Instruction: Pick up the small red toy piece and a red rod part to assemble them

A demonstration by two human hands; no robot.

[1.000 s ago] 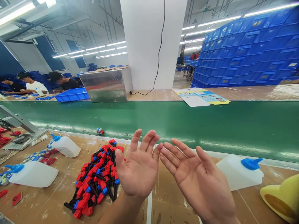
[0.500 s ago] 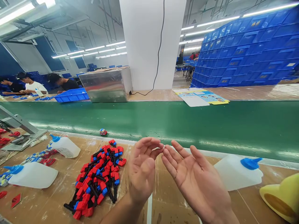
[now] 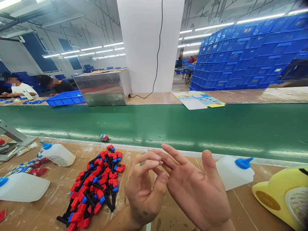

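Over the brown tabletop [image 3: 56,195], two hands nearly meet: the left hand [image 3: 145,191] has bent fingers, whether pinching anything I cannot tell; the right hand [image 3: 196,189] lies open, palm up, fingers slightly spread. Left of them sits one heap of red, black and blue pieces [image 3: 96,184], too tangled to count, with three white bottles [image 3: 61,154] around, two left, one right.

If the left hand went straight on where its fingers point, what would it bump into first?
The left hand would most likely meet the right hand first, at the fingers beside its own fingertips; depth is unclear, so they may already touch.
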